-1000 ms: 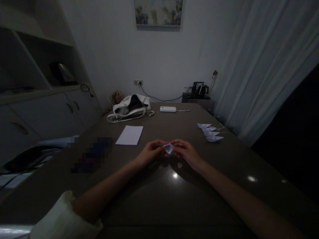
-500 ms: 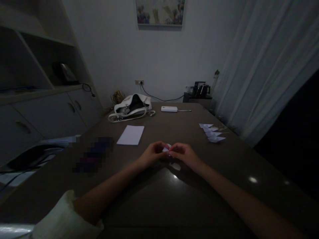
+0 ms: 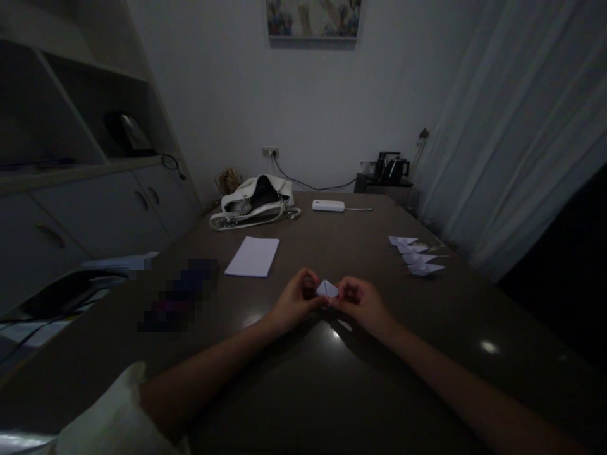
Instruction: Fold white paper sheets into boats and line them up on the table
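A small piece of folded white paper (image 3: 327, 289) is held between my two hands above the dark table, its pointed top and a centre crease showing. My left hand (image 3: 300, 297) pinches its left side with thumb and fingers. On the opposite side my right hand (image 3: 361, 301) grips it, the thumb near the lower edge. Fingers cover the paper's sides and bottom. Several folded paper boats (image 3: 420, 259) stand in a row at the right of the table. To the left lies a stack of white paper (image 3: 253, 257).
At the table's far side are a white handbag (image 3: 258, 199) and a white power bank (image 3: 328, 206) with a short cable. A blurred dark patch (image 3: 183, 294) covers the left of the table (image 3: 303, 392). Black kettles (image 3: 392, 169) stand beyond, near the curtain.
My fingers have spread a little apart, so more of the folded paper shows between them. The whole view has shifted slightly, with the table's things appearing farther right.
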A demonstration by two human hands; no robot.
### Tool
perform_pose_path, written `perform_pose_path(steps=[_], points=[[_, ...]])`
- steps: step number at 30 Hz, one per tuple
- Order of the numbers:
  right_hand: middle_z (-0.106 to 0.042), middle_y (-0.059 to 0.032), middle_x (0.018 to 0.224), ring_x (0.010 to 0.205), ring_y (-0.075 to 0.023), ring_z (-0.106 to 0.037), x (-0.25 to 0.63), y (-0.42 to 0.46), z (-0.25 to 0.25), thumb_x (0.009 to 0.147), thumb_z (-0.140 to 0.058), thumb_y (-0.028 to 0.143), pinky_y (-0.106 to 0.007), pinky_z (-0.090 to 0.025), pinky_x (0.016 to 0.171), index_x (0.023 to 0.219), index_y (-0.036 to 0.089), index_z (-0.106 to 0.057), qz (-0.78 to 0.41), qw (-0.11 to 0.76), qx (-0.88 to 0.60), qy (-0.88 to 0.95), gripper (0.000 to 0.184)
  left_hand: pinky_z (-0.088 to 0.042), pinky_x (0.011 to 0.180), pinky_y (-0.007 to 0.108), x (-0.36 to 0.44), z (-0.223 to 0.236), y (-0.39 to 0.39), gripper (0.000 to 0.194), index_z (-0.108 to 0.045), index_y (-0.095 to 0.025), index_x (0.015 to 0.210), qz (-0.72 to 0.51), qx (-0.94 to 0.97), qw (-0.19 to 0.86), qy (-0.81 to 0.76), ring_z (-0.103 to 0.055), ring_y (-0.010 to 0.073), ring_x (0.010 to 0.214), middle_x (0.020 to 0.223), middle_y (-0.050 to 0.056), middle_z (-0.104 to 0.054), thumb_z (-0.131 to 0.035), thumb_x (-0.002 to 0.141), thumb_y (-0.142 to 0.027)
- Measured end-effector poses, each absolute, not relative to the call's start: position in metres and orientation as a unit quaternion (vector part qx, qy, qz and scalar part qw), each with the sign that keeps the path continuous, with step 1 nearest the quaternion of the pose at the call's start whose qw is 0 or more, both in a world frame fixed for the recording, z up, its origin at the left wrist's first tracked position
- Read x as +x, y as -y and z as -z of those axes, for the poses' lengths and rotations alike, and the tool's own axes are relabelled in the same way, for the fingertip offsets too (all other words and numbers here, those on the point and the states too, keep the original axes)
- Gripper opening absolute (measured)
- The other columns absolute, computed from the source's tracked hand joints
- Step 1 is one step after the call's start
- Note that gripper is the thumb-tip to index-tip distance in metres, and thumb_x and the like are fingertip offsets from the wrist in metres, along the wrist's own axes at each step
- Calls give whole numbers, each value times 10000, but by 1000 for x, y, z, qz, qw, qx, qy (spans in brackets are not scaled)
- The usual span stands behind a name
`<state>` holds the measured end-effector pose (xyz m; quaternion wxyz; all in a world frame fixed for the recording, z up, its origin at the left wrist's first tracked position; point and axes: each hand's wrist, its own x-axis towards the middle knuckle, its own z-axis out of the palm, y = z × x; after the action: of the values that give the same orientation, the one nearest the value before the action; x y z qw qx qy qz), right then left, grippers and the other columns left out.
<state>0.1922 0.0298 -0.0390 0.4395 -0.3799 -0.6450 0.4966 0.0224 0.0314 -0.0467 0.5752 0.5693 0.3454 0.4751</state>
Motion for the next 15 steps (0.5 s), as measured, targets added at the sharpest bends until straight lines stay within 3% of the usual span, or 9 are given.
perform_pose_path(steps=[4, 8, 11, 15], points=[[-571, 2, 783, 686, -136, -585, 191, -27, 42, 646, -732, 305, -253, -477, 611, 787, 212, -423, -500, 458, -388, 624, 352, -454, 643, 239, 23, 45, -27, 329, -500, -147, 885, -473, 574, 555, -374, -614, 139, 686, 746, 24, -639, -730, 651, -170], [-621, -47, 895, 756, -166, -613, 192, -26, 45, 701, -698, 276, -287, -496, 664, 958, 209, -495, -455, 411, -420, 669, 334, -458, 679, 254, 22, 41, -25, 255, -550, -136, 823, -477, 553, 575, -368, -613, 151, 728, 790, 46, -645, -735, 659, -200], [-652, -50, 820, 773, -188, -625, 195, -25, 45, 775, -629, 317, -313, -487, 700, 853, 191, -580, -429, 352, -440, 706, 156, -452, 676, 250, 22, 41, -24, 229, -551, -135, 798, -479, 543, 582, -370, -603, 145, 721, 775, 41, -640, -729, 672, -207], [-637, -39, 689, 650, -185, -598, 198, -24, 42, 788, -598, 404, -290, -447, 584, 735, 183, -632, -391, 303, -468, 733, 229, -438, 648, 237, 23, 42, -23, 192, -563, -134, 783, -472, 555, 576, -371, -588, 135, 699, 751, 30, -623, -715, 689, -204]])
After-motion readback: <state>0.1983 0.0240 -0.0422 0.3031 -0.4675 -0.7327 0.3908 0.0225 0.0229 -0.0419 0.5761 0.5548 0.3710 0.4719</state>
